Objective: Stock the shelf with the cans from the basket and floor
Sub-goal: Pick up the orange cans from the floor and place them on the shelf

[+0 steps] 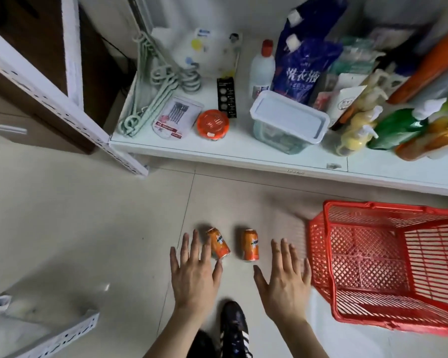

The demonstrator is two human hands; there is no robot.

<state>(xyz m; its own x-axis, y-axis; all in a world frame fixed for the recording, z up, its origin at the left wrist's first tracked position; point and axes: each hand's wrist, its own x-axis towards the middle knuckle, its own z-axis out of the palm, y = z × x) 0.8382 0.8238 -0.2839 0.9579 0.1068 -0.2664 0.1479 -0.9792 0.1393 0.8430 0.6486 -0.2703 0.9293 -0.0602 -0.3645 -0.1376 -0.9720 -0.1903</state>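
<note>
**Reaching for the two spilled cans**

Both hands hover low over the pale tiled floor (88, 215), palms down, fingers straight and spread apart, gripping nothing. The left hand (194, 275) hangs beside the left orange aluminium drink can (218, 243). Its index finger overlaps the can's edge in the head view, though contact cannot be told. The right hand (285, 280) sits just right of the second orange drink can (250, 245), apart from it.

Both cans lie on their sides between the hands, the left one skewed, the right one nearly straight. One hand per can looks like the plan, so both could be lifted in a single go.

The red plastic lattice basket (318, 233) sits tilted over at the right, near the cans, and no can shows inside it. Likely these two rolled out of it.

The low white metal shelf (217, 148) runs across just beyond them. It has a bare strip along its front edge, between an orange-lidded jar (213, 124) and a clear white-lidded plastic tub (290, 120), the probable landing spot. A dark striped shoe (234, 324) stands between the forearms.
</note>
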